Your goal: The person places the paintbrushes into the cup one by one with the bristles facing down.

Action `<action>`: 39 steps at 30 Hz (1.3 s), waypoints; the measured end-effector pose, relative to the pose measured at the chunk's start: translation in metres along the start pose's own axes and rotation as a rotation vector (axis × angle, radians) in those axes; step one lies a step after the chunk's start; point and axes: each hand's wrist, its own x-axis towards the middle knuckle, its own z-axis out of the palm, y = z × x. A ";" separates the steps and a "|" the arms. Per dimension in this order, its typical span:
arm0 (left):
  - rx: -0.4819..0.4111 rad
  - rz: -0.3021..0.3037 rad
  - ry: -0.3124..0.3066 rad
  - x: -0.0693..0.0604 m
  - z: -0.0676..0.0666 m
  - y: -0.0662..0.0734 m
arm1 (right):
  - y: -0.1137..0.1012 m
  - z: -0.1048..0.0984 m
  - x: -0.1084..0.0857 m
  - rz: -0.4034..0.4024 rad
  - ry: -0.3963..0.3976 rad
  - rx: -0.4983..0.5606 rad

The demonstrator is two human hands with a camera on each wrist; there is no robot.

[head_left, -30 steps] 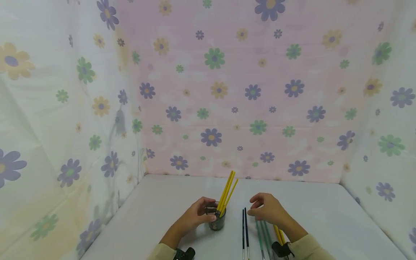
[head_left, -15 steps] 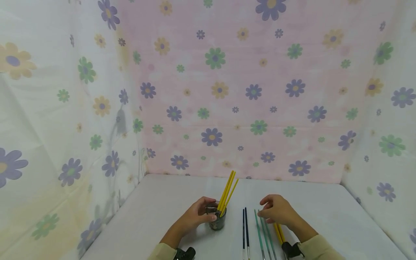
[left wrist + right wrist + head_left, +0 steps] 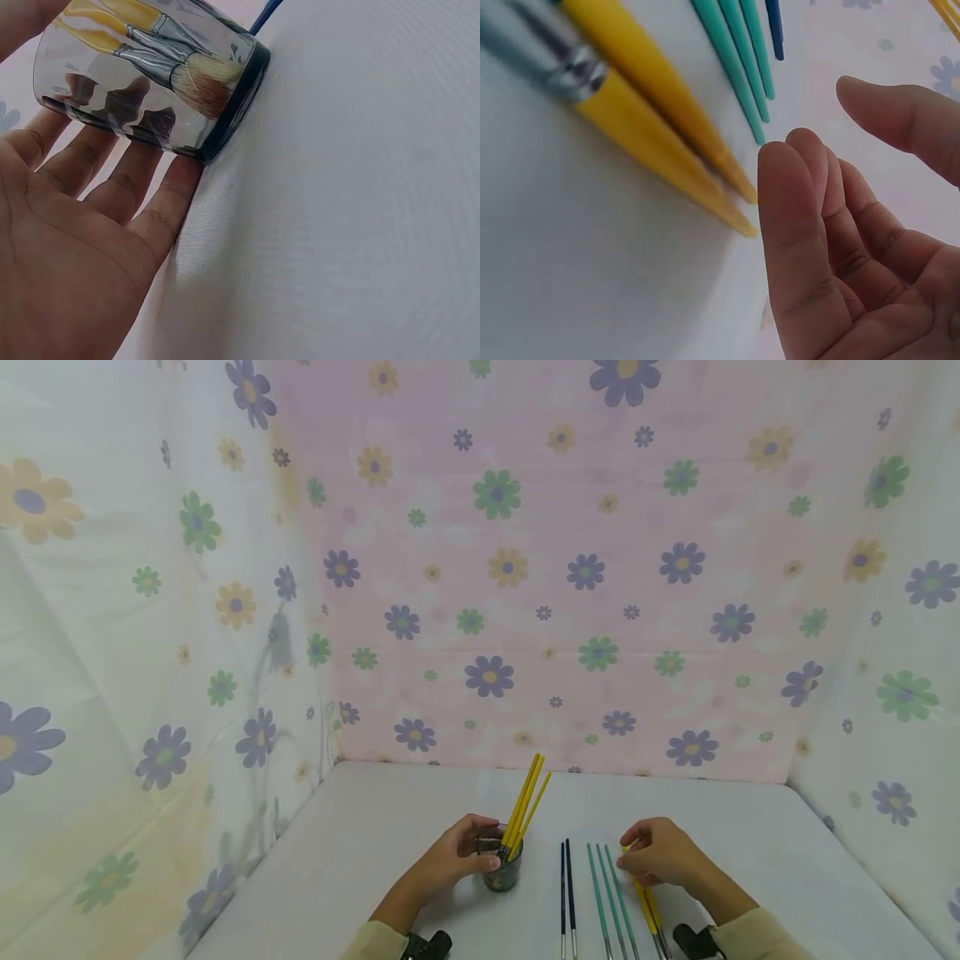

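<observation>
My left hand [image 3: 453, 856] grips a clear glass cup [image 3: 501, 878], its fingers along one side and the thumb on the other. Inside the cup lean three yellow-handled paintbrushes [image 3: 522, 806], bristles down, as the left wrist view shows through the glass wall [image 3: 161, 124]. Over the table's right part my right hand [image 3: 663, 852] holds nothing; thumb and fingertips are apart. Beneath and beside it lie two yellow paintbrushes [image 3: 647, 906], their handle tips close to the fingers in the right wrist view. The far handle ends are partly covered by the hand in the head view.
Three green paintbrushes [image 3: 612, 893] lie side by side left of the yellow pair. Two dark blue paintbrushes [image 3: 566, 889] lie between them and the cup. The white table [image 3: 405, 793] meets a flowered cloth [image 3: 525, 635] at its back edge and sides.
My right hand has moved rightward from beside the dark blue paintbrushes, past the green ones, to the yellow pair. My left hand and the cup have stayed in place.
</observation>
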 end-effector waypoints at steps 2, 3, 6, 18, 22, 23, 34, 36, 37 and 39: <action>0.004 -0.002 -0.001 0.000 0.000 0.000 | 0.002 -0.002 -0.001 0.007 -0.002 0.003; 0.005 -0.004 -0.001 0.000 0.000 0.000 | 0.003 -0.002 -0.001 0.011 -0.003 0.004; 0.010 -0.006 -0.001 0.001 -0.001 -0.001 | 0.006 -0.004 0.000 0.025 -0.003 -0.005; 0.003 0.001 0.017 0.002 -0.003 -0.004 | 0.024 -0.007 0.007 0.062 -0.003 -0.053; -0.008 0.015 0.004 0.002 -0.002 -0.003 | 0.028 -0.012 0.007 0.075 0.008 -0.072; -0.011 0.017 -0.002 0.002 -0.002 -0.003 | 0.029 -0.013 0.007 0.077 0.011 -0.077; -0.011 0.013 -0.006 0.002 0.000 -0.002 | 0.035 -0.023 0.003 0.058 0.020 -0.144; -0.012 0.007 -0.003 0.002 0.000 -0.002 | 0.036 -0.025 0.004 0.074 0.011 -0.153; -0.011 0.005 -0.001 0.001 0.000 -0.002 | 0.037 -0.026 0.005 0.084 0.007 -0.154; -0.009 0.005 -0.002 0.001 0.000 -0.002 | 0.038 -0.027 0.005 0.096 -0.001 -0.165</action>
